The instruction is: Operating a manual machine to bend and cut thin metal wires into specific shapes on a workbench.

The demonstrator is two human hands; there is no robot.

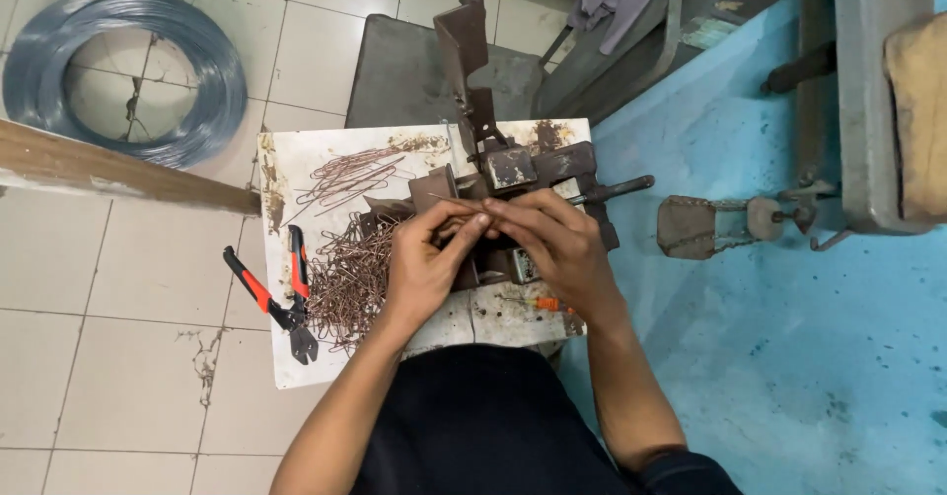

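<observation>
While the left hand (pixel 426 258) and right hand (pixel 552 241) meet over the metal bending tool (pixel 513 175), their fingertips pinch a thin copper wire (pixel 449 199). A pile of bent wires (pixel 347 276) lies just left, near red pliers (pixel 281 298).

Copper wire, rust and blue

Copper-brown wire pieces (pixel 345 278) on a rust-stained white tabletop (pixel 296 160); red-and-black pliers (pixel 276 293); grey-blue wire coil (pixel 212 71); turquoise floor (pixel 789 357).

A small metalworking workshop. A worn, rust-stained white desk (pixel 296 160) carries a rusty steel bending jig (pixel 513 165), a heap of bent copper-coloured wire pieces (pixel 345 278) and red-and-black-handled pliers (pixel 271 303). A large coil of grey wire (pixel 123 71) lies on the cracked tiled floor (pixel 109 357), beside heavy grey metal machine frames (pixel 868 91) on blue-painted ground.
</observation>
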